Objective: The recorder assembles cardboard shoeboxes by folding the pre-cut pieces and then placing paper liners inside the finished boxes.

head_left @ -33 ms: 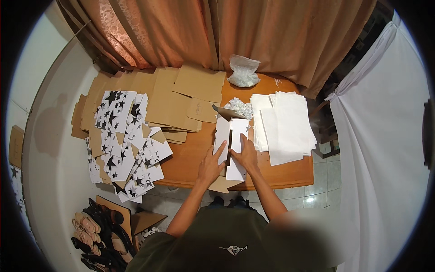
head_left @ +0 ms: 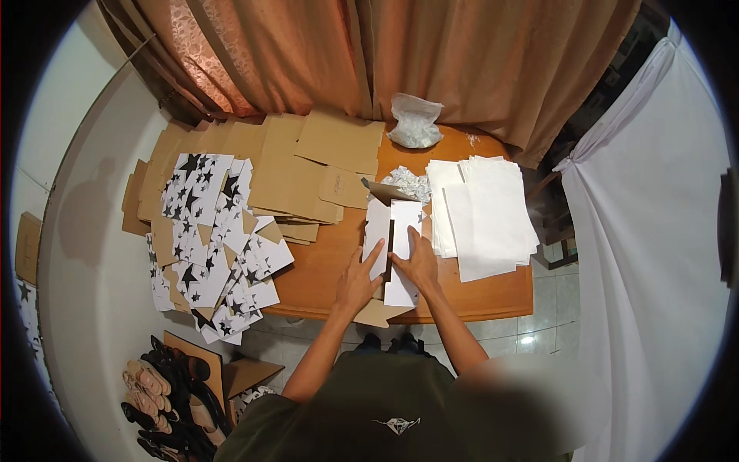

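Note:
A partly folded cardboard box (head_left: 404,289) with white outer faces lies lengthwise at the table's front edge, a dark gap between its two long panels. My left hand (head_left: 358,281) holds the left panel, index finger stretched along its surface. On the right panel rests my right hand (head_left: 419,266), fingers reaching forward and thumb at the gap. How far the fingers curl round the edges is partly hidden. A brown end flap (head_left: 392,192) stands up at the far end; another flap (head_left: 379,313) juts over the near table edge.
Brown flat cardboard blanks (head_left: 289,173) and star-printed sheets (head_left: 204,258) cover the wooden table's (head_left: 493,304) left. White paper sheets (head_left: 493,219) lie right, crumpled patterned material (head_left: 408,183) and a clear plastic bag (head_left: 416,127) behind. Shoes (head_left: 173,396) stand lower left.

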The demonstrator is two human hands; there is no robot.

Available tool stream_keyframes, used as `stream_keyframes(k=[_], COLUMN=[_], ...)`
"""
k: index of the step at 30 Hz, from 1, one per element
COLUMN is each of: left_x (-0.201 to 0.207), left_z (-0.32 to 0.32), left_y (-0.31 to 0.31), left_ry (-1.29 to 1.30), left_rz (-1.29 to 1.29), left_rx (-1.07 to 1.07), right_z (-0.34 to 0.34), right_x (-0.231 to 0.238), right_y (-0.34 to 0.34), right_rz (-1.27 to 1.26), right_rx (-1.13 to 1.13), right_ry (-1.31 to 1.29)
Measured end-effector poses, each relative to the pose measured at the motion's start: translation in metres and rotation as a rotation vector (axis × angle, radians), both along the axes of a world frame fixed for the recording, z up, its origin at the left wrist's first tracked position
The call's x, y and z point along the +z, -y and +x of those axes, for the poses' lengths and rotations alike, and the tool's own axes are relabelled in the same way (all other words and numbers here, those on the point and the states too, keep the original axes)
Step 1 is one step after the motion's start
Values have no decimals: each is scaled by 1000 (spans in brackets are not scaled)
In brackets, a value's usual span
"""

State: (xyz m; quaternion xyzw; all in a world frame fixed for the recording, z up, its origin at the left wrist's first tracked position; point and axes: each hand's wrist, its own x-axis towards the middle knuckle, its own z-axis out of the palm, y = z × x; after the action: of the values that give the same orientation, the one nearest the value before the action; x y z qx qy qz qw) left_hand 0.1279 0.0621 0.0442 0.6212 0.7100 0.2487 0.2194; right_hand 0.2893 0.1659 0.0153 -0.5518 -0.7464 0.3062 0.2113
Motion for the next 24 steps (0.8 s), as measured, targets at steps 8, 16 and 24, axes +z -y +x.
stream_keyframes(k=[8, 16, 24], left_x=[-21, -21, -4], left_z=[-9, -3, 4], left_y=[-5, -16, -21], left_ry=[-87, -21, -5], left_rz=[-98, -59, -172], left_rx=[10, -39, 54], right_z=[-5, 7, 14], right_x=[-3, -34, -14], right_y=[-1, -8, -12], right_rz=[15, -40, -119], right_rx=[57, 116, 204], right_ry=[24, -193, 28])
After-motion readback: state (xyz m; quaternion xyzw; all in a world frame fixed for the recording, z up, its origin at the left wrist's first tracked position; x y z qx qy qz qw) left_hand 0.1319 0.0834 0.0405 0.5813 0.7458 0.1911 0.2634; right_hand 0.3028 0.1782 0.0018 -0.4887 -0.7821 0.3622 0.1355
